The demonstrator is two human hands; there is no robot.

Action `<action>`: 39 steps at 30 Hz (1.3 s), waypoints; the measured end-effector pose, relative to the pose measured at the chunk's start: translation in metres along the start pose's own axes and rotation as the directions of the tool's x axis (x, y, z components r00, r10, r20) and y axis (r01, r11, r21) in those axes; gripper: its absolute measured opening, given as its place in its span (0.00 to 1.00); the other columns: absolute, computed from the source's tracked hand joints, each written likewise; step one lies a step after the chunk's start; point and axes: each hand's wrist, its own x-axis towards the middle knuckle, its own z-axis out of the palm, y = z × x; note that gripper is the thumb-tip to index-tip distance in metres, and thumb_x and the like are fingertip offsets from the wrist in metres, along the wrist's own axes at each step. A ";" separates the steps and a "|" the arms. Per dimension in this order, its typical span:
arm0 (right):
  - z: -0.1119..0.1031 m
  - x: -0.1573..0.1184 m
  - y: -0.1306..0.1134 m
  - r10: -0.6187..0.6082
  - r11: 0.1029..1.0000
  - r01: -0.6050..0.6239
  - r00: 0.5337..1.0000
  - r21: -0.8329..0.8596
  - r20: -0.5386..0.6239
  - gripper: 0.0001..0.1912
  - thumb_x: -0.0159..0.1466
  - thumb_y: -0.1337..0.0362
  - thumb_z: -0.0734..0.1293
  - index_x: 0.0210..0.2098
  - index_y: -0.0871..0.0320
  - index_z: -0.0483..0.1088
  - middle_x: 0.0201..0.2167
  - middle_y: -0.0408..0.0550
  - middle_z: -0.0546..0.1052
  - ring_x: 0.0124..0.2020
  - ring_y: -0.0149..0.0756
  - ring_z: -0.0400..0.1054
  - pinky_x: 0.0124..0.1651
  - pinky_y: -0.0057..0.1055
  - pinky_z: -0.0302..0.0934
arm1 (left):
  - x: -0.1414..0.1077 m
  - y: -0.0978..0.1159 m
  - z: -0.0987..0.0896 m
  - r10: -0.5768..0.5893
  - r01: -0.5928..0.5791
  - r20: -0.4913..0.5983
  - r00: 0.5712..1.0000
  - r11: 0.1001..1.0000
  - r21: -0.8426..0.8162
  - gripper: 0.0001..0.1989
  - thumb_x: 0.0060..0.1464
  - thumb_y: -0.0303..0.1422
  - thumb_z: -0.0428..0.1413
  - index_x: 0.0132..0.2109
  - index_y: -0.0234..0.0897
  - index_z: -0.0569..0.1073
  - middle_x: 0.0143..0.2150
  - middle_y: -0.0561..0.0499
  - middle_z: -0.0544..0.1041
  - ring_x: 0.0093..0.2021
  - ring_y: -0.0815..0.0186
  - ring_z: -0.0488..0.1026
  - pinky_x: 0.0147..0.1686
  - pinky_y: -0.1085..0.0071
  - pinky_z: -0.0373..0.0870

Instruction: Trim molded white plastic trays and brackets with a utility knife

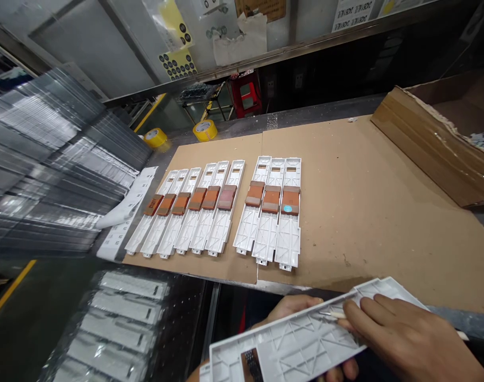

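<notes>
A long white ribbed plastic part [297, 345] is held at the lower right, tilted, its ribbed side facing up. My left hand [293, 306] is mostly hidden behind it, with fingers showing at its upper and lower edges. My right hand [408, 334] grips a thin pale tool [337, 314], whose metal tip touches the ribs. Several similar white parts lie side by side on the cardboard, including one [289, 239] at the right end of the row. Each carries an orange-brown block [290, 200] across its middle; that block has a blue sticker.
Cardboard [345, 185] covers the table. An open carton [432, 143] stands at the right. Yellow tape rolls [205, 130] sit at the back edge. Stacked clear trays [46, 170] rise at the left, above bagged white parts [118, 329] at the lower left.
</notes>
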 end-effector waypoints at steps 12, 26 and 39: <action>0.018 -0.020 -0.009 0.112 0.993 -0.112 0.994 0.030 0.006 0.16 0.59 0.78 0.54 0.39 0.54 0.63 0.27 0.41 0.69 0.27 0.37 0.64 0.36 0.37 0.49 | -0.006 0.002 0.007 0.011 -0.011 -0.018 1.000 1.000 -0.018 0.36 0.61 0.39 0.30 0.27 0.25 0.78 0.22 0.50 0.74 0.18 0.74 0.70 0.19 0.78 0.60; 0.018 -0.019 -0.002 0.024 0.995 -0.028 0.999 0.095 0.041 0.11 0.62 0.76 0.55 0.35 0.54 0.62 0.27 0.40 0.68 0.26 0.35 0.63 0.34 0.36 0.48 | -0.011 0.009 0.010 -0.034 0.033 0.034 0.999 0.999 0.023 0.35 0.60 0.38 0.29 0.25 0.25 0.76 0.20 0.50 0.73 0.17 0.74 0.70 0.19 0.77 0.59; 0.019 -0.003 -0.007 0.073 0.997 -0.073 0.997 0.017 -0.025 0.16 0.61 0.78 0.53 0.39 0.54 0.64 0.26 0.40 0.69 0.24 0.35 0.65 0.32 0.35 0.52 | -0.012 0.007 0.001 -0.010 0.011 -0.051 0.999 0.999 0.031 0.35 0.60 0.40 0.30 0.26 0.25 0.76 0.23 0.50 0.74 0.18 0.72 0.69 0.19 0.74 0.58</action>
